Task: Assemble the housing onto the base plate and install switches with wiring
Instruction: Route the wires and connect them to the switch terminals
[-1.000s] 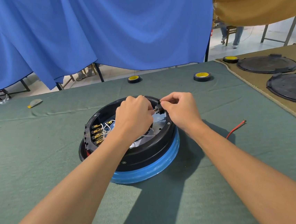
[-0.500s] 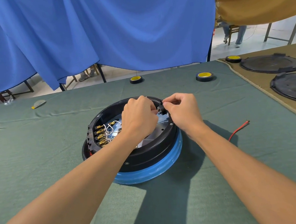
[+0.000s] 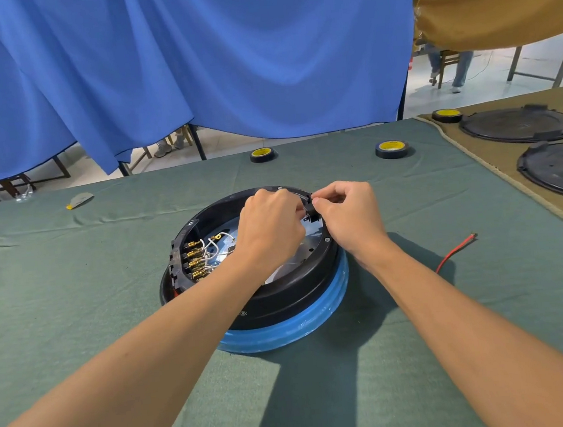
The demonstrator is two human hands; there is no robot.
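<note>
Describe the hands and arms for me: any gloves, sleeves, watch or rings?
The left hand and right hand are ungloved. The left forearm and right forearm are uncovered down to the frame's edge; no sleeve shows. No watch, bracelet or ring is visible on the parts in view.

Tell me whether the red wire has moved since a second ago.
No. The red wire keeps its place right of the black housing; only the camera shifted.
</note>
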